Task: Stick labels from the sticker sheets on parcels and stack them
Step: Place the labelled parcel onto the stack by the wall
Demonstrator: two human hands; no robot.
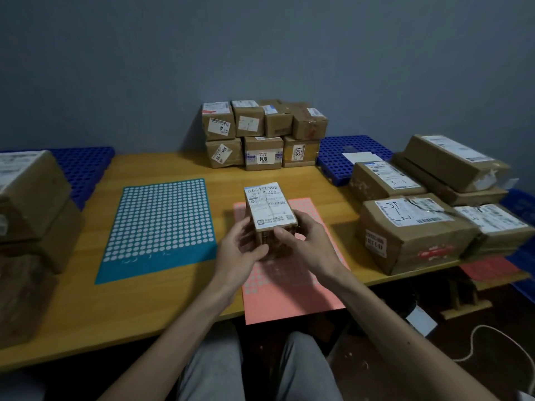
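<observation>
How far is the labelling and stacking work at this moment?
Done, it seems: a two-layer stack of parcels stands at the back. In hand: the left hand and right hand grip one small parcel above the pink sticker sheet; I see no round sticker on it. Left, probably: the larger parcels at the right, perhaps the pile at the left.

Small brown cardboard parcel (270, 208) between our fingers (286, 235); pink paper sticker sheet (289, 299) under them; teal paper sticker sheet (159, 221) left; stacked brown cardboard boxes (262, 134) behind.
</observation>
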